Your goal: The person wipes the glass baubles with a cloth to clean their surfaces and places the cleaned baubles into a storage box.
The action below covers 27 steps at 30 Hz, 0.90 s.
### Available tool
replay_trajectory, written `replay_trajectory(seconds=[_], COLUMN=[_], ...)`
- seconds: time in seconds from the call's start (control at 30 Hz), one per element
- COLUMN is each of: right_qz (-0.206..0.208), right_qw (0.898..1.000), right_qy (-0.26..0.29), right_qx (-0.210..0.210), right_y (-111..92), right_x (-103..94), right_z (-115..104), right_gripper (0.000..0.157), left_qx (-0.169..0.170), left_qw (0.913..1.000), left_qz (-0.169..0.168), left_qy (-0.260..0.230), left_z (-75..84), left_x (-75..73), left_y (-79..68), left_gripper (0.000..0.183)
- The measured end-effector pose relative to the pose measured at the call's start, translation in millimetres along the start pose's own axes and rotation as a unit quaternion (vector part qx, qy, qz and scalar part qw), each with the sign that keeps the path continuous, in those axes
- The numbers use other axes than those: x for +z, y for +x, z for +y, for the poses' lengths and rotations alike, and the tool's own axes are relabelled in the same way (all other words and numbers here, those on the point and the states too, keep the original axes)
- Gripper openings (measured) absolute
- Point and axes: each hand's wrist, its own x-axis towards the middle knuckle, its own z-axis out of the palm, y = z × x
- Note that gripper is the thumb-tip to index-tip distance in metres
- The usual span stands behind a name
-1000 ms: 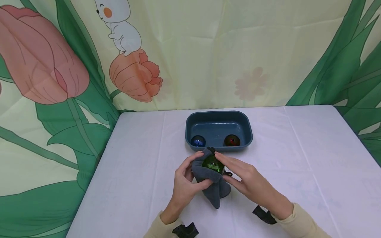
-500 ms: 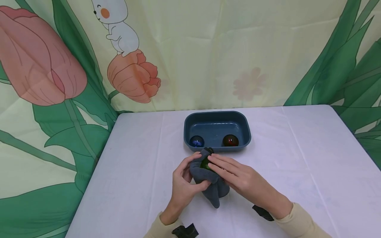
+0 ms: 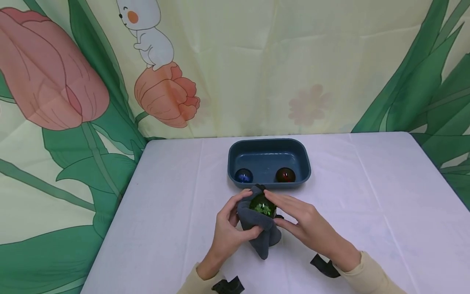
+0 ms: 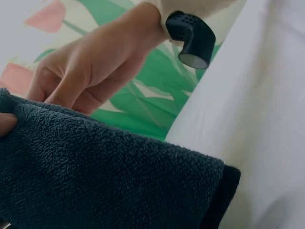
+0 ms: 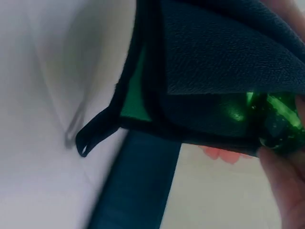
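My left hand [image 3: 229, 228] holds a dark blue-grey towel cloth [image 3: 253, 218], its thumb on the near side and fingers along the far side. Nestled in the fold is a shiny green glass ball [image 3: 262, 205]. The fingertips and thumb of my right hand [image 3: 306, 218] grip the ball at its right side. One tapered end of the cloth hangs down toward me. In the right wrist view the cloth [image 5: 224, 52] shows a dark bound edge and a small hanging loop [image 5: 95, 129]. Its fuzzy side [image 4: 105, 167] fills much of the left wrist view.
Just behind the hands stands a blue rectangular tray [image 3: 269, 143]. A blue ball [image 3: 244, 175] sits at its near left and a dark red ball [image 3: 285, 174] at its near right. A white cloth [image 3: 352, 228] covers the table; a printed curtain [image 3: 238, 73] hangs behind it.
Half a second ago my right hand's fingers lay across the ball and covered most of it; now they grip its right side and more green shows. The left hand has stayed in place.
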Motion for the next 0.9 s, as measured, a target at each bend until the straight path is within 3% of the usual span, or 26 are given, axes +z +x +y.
replay_trajectory(seconds=[0.13, 0.3, 0.5, 0.63, 0.77, 0.9], right_qz=[-0.006, -0.016, -0.028, -0.025, -0.024, -0.036], right_qw=[0.999, 1.0, 0.993, 0.988, 0.988, 0.991], right_qy=[0.024, 0.01, -0.083, -0.096, -0.089, -0.083], right_qx=[0.024, 0.006, -0.075, -0.118, -0.123, -0.098], right_y=[-0.2, -0.9, -1.6, -1.7, -2.3, -3.1], right_x=[-0.1, -2.0, -5.8, -5.0, -3.9, -5.2], right_z=[0.7, 4.4, 10.3, 9.2, 8.7, 8.0], right_gripper=[0.08, 0.07, 0.049, 0.043, 0.044, 0.046], left_qx=[-0.003, -0.001, 0.0, -0.003, -0.007, -0.011], left_qw=[0.9999, 0.9996, 0.9995, 0.9994, 0.9991, 0.999], left_qz=[0.006, 0.015, 0.019, 0.017, 0.013, 0.009], left_qy=[-0.01, -0.022, -0.026, -0.032, -0.039, -0.042], left_z=[-1.6, -2.9, -3.1, -2.4, -2.2, -2.9], left_x=[0.6, 1.9, 2.5, 2.7, 2.8, 1.7], left_y=[-0.2, -0.2, 0.9, 0.8, 1.2, 1.0], left_gripper=[0.067, 0.065, 0.065, 0.064, 0.064, 0.063])
